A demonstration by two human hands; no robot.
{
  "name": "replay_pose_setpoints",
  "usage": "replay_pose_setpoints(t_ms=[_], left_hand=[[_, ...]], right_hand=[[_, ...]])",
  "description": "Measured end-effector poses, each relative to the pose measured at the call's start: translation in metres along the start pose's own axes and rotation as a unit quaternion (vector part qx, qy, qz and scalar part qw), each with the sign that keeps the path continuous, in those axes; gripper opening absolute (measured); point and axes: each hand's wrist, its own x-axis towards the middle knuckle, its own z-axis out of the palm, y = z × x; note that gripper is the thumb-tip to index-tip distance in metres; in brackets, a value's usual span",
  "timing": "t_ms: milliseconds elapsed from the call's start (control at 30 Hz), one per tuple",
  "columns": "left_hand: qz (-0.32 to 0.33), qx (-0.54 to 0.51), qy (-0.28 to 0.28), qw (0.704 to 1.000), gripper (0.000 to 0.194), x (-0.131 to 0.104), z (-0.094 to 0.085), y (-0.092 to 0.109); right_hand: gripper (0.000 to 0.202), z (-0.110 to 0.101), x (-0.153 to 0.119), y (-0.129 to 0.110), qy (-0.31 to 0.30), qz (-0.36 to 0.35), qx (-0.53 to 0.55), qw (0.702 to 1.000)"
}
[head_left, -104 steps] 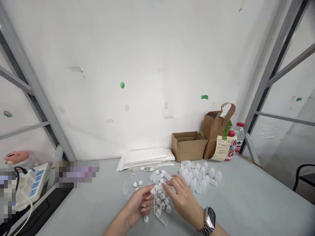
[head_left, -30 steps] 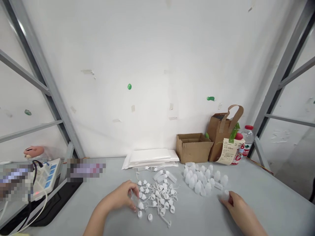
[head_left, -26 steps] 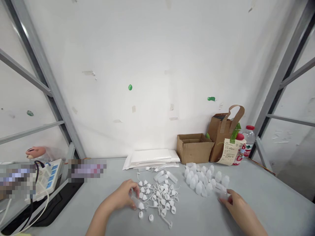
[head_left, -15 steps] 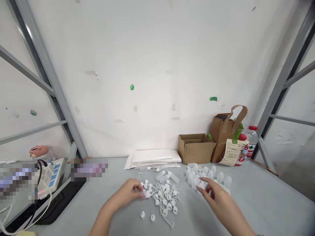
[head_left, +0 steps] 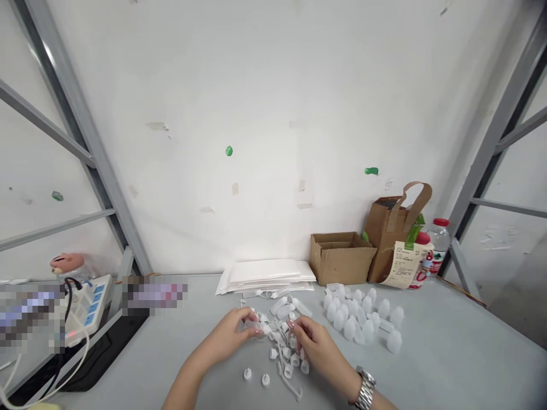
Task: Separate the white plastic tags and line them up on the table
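A small translucent plastic bottle (head_left: 253, 326) lies between the thumb and fingers of my left hand (head_left: 233, 336), its white end pointing right toward the pile. My right hand (head_left: 314, 339), with a metal watch on the wrist, has thumb and index finger pinched at the right side of a heap of white caps with cords (head_left: 282, 344). What those fingertips hold, if anything, is too small to tell. Two loose white caps (head_left: 256, 377) stand on the grey table in front of the heap. Several translucent bottles (head_left: 285, 308) lie behind it.
A cluster of frosted dome-shaped plastic pieces (head_left: 352, 327) stands to the right. At the back are flat white packages (head_left: 265, 273), an open cardboard box (head_left: 342, 265), a paper bag (head_left: 387, 233) and bottles with red tops (head_left: 438, 239). A power strip (head_left: 88, 307) with cables sits left.
My right hand has moved left from the frosted pieces to the cap heap, and its spread fingers have closed. The left hand has shifted slightly right, the bottle in it now showing more clearly.
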Motion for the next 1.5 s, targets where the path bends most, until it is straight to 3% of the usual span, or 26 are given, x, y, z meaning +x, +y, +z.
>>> replay_pose_setpoints(t_ms=[167, 333, 533, 700, 833, 933, 1133, 1333, 1500], left_hand=[[0.026, -0.031, -0.029, 0.999, 0.023, 0.001, 0.022, 0.02], [0.025, -0.038, -0.024, 0.999, 0.017, 0.0, 0.038, 0.024], [0.01, -0.061, -0.047, 0.997, 0.019, -0.002, 0.041, 0.031], [-0.023, -0.133, -0.101, 0.986, 0.026, -0.006, 0.037, 0.035], [-0.026, -0.19, -0.143, 0.971, 0.026, -0.006, 0.032, 0.031], [-0.006, -0.214, -0.106, 0.971, 0.023, -0.001, 0.032, 0.026], [0.014, -0.08, 0.081, 0.993, 0.023, 0.007, 0.039, 0.021], [0.046, -0.044, 0.084, 0.994, 0.019, 0.001, 0.046, 0.026], [0.037, -0.031, 0.065, 0.997, 0.018, -0.003, 0.051, 0.031]], right_hand=[[0.043, 0.001, -0.005, -0.004, -0.009, 0.005, 0.005, 1.0], [0.044, 0.001, -0.002, -0.001, 0.016, 0.001, -0.042, 0.999], [0.04, 0.0, 0.003, 0.008, 0.086, -0.023, -0.168, 0.982], [0.044, 0.0, 0.003, 0.01, 0.105, -0.048, -0.242, 0.963], [0.049, -0.006, 0.003, 0.009, 0.171, -0.066, -0.29, 0.939], [0.048, -0.011, 0.001, 0.004, 0.178, -0.074, -0.265, 0.945], [0.032, -0.013, -0.007, -0.011, 0.177, -0.104, -0.161, 0.966], [0.039, -0.002, -0.004, -0.009, 0.074, -0.053, -0.074, 0.993], [0.039, 0.002, -0.003, -0.004, 0.041, -0.013, -0.018, 0.999]])
